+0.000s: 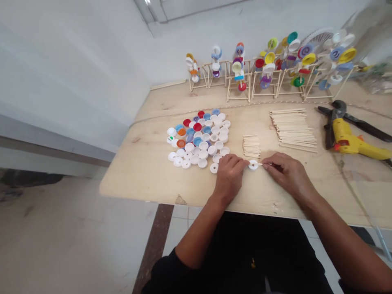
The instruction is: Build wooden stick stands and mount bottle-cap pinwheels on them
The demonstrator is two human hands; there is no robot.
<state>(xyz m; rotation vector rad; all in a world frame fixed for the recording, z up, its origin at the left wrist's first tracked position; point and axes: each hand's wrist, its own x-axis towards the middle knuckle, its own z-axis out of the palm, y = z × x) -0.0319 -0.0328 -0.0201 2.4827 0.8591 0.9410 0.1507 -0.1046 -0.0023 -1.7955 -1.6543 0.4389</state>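
My right hand pinches one end of a short wooden stick between thumb and forefinger. The stick lies across a white bottle cap with a hole in its middle, near the table's front. On the other side, my left hand is closed, its fingertips at the stick's left end and the cap's left edge; the exact contact is partly hidden. Just beyond the cap is a small bundle of short sticks. Left of my left hand spreads a group of bottle caps, mostly white, with some blue, red and orange.
A pile of longer sticks lies further back. To the right are a yellow glue gun and black-handled pliers. Along the wall stand several stick frames bearing colourful cap wheels. A twisted cord crosses the wooden table.
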